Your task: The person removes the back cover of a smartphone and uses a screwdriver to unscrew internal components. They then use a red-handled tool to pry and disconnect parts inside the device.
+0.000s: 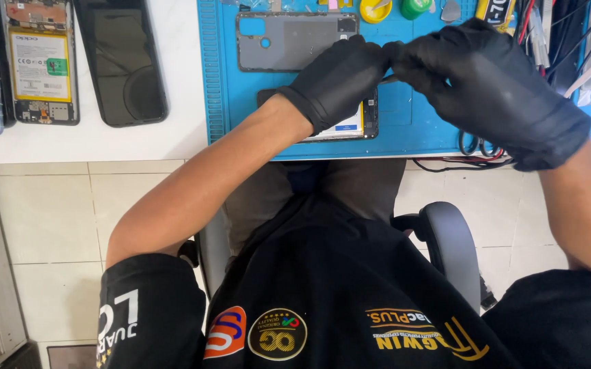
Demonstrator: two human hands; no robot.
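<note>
Both gloved hands meet above opened phone (366, 117) on blue mat (222, 82). Left hand (336, 82) and right hand (480, 75) pinch closed at fingertips; item between them too small to identify. Step: fine part handling mid-disassembly. Next move calls for steady, precise placement.

black gloves (340, 78) | blue mat (411, 130) | grey back cover (295, 41)

Gloved left hand (340, 78) and right hand (476, 82) meet fingertips over an opened phone (357, 123) (partly hidden) on a blue mat (405, 130)
</note>
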